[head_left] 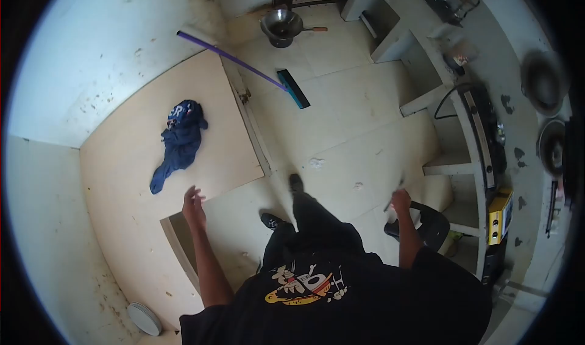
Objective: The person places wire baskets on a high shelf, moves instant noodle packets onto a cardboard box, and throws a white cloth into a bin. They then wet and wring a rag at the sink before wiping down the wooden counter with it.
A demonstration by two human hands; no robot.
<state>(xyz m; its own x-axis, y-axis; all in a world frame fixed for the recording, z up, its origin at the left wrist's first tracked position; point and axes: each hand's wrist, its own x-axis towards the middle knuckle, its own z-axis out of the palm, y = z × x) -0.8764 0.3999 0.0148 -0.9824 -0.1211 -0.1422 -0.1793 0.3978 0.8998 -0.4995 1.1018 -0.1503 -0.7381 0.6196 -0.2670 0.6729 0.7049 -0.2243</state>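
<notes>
My left hand (pixel 194 208) hovers at the inner edge of the pale wooden tabletop (pixel 234 153), fingers loosely apart and holding nothing. A crumpled dark blue cloth with white letters (pixel 181 139) lies on that top, just beyond the hand. On the other side, my right hand (pixel 400 200) is closed round a thin grey object (pixel 387 205), blurred and too small to name. Below and beside this hand is a black container (pixel 434 228), partly covered by the hand and forearm; I cannot tell whether they touch.
A squeegee with a purple handle (pixel 244 63) leans against the tabletop, its head on the floor. Farther back sits a wok (pixel 282 26). Along the right run a counter with open shelves (pixel 420 101), a stove (pixel 485 132) and a yellow box (pixel 499 216). Crumpled white scraps (pixel 315 162) lie on the floor.
</notes>
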